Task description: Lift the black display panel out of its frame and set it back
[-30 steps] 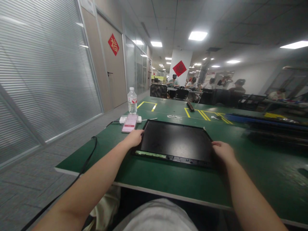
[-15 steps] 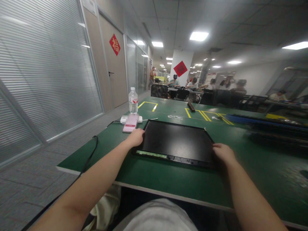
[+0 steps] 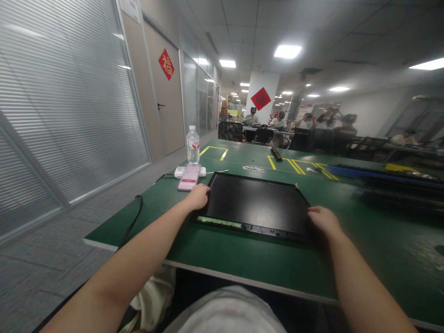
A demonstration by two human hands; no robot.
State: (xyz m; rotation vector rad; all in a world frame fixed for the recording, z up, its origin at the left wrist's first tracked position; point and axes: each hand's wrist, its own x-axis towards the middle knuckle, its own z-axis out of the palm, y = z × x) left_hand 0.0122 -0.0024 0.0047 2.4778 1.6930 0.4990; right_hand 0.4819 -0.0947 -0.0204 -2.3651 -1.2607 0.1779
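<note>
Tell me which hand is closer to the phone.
Left. The left hand is at the black panel's left edge, just beside the phone's near end; the right hand is at the panel's opposite edge.

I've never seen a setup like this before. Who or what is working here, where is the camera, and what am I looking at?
No machine here: a person works with two bare hands, and one head-worn camera looks forward and down, giving every picture. The left hand grips the left edge of a flat black rectangular panel with a green strip along its near edge; the right hand is at its right edge. On the green table beyond the left hand are a phone with a pink screen and a clear plastic bottle.
</note>
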